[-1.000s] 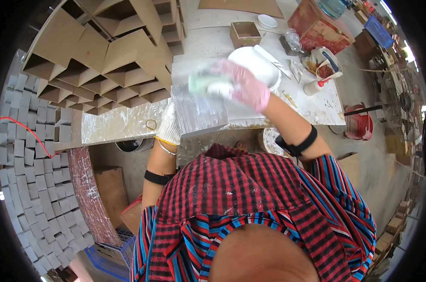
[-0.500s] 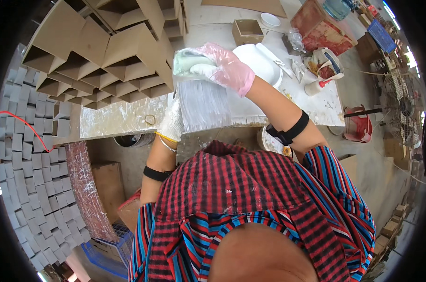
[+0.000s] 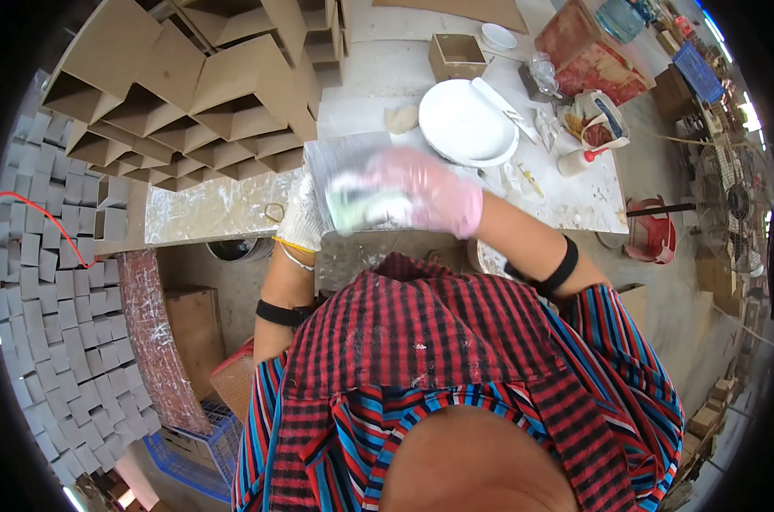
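Note:
A grey, white-streaked panel lies at the table's front edge; I cannot tell whether it is one face of a box. My right hand, in a pink film glove, is closed on a pale green block smeared with white. Motion blurs both over the panel's near part. Against the panel's left edge is my left hand, in a white knit glove with a yellow cuff. Its fingers are hidden. A round white dish stands beyond my right hand, a flat white tool across its rim.
Open brown cardboard boxes are piled at the far left, and grey boxes are stacked farther left. A small open box, a white bowl and a white bottle with a red top stand on the table.
My right hand has swept the pale green block from the panel's far edge toward me. The white dish, covered in part before, now shows whole. My left hand stays beside the panel.

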The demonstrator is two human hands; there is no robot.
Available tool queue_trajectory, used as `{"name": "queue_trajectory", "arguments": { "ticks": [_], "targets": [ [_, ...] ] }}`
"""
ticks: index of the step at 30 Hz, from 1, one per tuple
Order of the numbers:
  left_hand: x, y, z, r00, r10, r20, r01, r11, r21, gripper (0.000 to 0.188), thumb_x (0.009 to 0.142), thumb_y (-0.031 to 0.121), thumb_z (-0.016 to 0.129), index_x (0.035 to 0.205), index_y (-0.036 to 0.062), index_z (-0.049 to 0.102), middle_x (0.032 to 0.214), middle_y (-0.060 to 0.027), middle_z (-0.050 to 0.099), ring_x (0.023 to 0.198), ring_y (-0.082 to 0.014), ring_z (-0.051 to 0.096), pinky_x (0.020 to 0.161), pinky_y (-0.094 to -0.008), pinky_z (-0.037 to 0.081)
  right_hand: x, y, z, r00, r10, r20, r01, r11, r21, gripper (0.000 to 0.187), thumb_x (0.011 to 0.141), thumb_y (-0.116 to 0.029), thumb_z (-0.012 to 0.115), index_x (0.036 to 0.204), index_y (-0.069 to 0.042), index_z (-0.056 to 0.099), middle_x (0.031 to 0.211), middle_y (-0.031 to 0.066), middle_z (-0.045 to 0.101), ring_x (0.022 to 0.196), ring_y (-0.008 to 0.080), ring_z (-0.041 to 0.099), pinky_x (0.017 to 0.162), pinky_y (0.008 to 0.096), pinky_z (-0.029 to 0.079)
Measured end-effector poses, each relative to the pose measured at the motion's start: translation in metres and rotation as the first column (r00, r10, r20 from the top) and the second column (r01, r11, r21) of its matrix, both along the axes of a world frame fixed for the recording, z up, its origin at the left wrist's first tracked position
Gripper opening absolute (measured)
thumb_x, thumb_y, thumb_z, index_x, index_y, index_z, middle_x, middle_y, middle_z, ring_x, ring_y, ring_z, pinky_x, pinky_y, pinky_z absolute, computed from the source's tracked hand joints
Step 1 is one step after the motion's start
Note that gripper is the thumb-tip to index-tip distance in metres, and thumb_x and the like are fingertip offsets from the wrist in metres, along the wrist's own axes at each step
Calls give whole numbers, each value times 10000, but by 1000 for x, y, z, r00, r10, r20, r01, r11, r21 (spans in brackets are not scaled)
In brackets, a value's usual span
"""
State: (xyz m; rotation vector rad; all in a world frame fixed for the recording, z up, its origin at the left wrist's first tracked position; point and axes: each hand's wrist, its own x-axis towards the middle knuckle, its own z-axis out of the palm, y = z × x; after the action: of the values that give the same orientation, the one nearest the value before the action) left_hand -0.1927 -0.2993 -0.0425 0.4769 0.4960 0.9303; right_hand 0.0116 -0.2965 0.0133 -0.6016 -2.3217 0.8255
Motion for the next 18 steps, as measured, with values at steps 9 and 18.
{"name": "queue_trajectory", "arguments": {
  "ticks": [9, 18],
  "targets": [
    [7, 5, -10, 967, 156, -200, -127, 980, 152, 539, 929, 457, 410, 1249, 27, 457, 1164, -140, 559, 1030, -294, 554, 869, -396, 479, -4, 5, -4, 996, 2, -92, -3, 1000, -14, 341, 782, -196, 623, 1116, -129, 621, 973, 61, 619, 860, 253, 535, 794, 350, 397],
    [11, 14, 3, 933, -62, 354, 74, 997, -20, 555, 941, 439, 328, 1291, 16, 415, 1262, -182, 491, 1096, -327, 520, 941, -449, 429, 13, 6, 12, 977, -57, -205, 57, 998, -6, 346, 808, -258, 589, 1129, -132, 611, 942, 73, 587, 848, 262, 522, 781, 374, 400]
  ]
}}
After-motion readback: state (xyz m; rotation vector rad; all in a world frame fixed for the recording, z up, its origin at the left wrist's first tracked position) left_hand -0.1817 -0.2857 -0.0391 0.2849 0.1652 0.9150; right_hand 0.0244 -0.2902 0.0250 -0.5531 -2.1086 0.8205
